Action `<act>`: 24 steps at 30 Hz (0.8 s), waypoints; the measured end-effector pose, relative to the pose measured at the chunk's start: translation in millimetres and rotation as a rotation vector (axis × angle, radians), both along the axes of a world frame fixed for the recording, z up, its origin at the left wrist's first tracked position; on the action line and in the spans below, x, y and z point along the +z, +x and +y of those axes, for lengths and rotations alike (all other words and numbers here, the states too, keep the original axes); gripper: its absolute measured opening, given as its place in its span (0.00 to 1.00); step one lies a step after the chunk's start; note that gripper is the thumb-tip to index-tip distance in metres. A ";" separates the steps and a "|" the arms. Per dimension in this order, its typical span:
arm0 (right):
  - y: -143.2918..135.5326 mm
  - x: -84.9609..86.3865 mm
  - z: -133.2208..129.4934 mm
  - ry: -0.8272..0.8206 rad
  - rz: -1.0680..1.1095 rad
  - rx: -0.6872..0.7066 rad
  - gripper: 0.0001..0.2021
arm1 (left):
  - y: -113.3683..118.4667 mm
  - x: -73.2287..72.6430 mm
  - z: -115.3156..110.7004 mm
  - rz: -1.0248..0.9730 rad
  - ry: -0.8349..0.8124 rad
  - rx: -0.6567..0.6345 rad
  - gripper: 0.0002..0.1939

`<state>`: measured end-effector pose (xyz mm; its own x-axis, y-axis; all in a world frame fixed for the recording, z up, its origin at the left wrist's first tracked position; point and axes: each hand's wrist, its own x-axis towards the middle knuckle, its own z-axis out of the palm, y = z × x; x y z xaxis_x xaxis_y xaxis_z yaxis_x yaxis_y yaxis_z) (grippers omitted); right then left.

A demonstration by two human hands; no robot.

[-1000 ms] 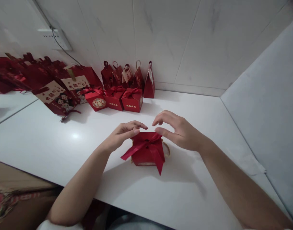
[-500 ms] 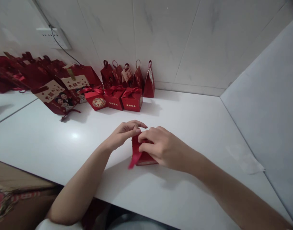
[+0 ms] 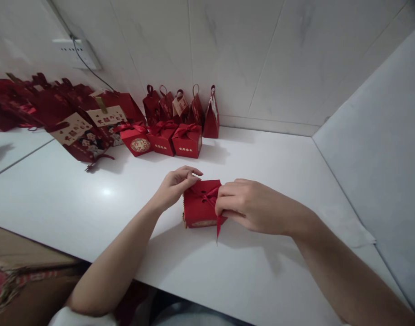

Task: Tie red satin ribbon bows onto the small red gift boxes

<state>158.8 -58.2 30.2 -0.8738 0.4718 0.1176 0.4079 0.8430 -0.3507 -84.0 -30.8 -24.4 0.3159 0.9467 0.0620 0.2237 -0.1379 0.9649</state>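
A small red gift box [image 3: 198, 210] rests on the white table in front of me, with gold trim along its left edge. A red ribbon [image 3: 210, 195] passes through holes in its top and crosses there in a knot or loop. At the far left corner of the box, my left hand [image 3: 178, 185] pinches one side of the ribbon between thumb and fingers. My right hand [image 3: 246, 203], on the right side, grips the other side, and a loose ribbon tail hangs below its fingertips. The right fingers hide the box's right part.
Several red boxes with bows [image 3: 187, 142] stand behind, with looped-handle boxes [image 3: 212, 117] along the wall. More red boxes [image 3: 81, 136] crowd the left. A white panel [image 3: 373, 136] rises at right; a cardboard box [image 3: 34, 280] sits below the table's left edge.
My right hand has moved right, pulling the ribbon across and uncovering the box top and knot. My left hand has shifted slightly left.
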 end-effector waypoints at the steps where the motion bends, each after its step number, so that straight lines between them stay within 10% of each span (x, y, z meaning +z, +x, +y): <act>1: -0.9 0.2 -0.6 0.002 0.007 0.001 0.07 | -0.7 0.2 0.4 -0.005 -0.002 -0.006 0.18; 10: -12.2 -0.2 -9.8 0.068 0.149 0.008 0.09 | 3.7 7.0 -9.3 0.090 0.054 -0.015 0.16; 16: -5.6 3.9 -12.1 -0.141 0.146 0.081 0.06 | -4.5 11.3 -2.8 0.154 0.051 -0.254 0.12; 24: 1.8 -1.2 5.9 -0.221 0.222 -0.318 0.08 | -12.2 16.1 3.9 0.162 0.013 -0.381 0.09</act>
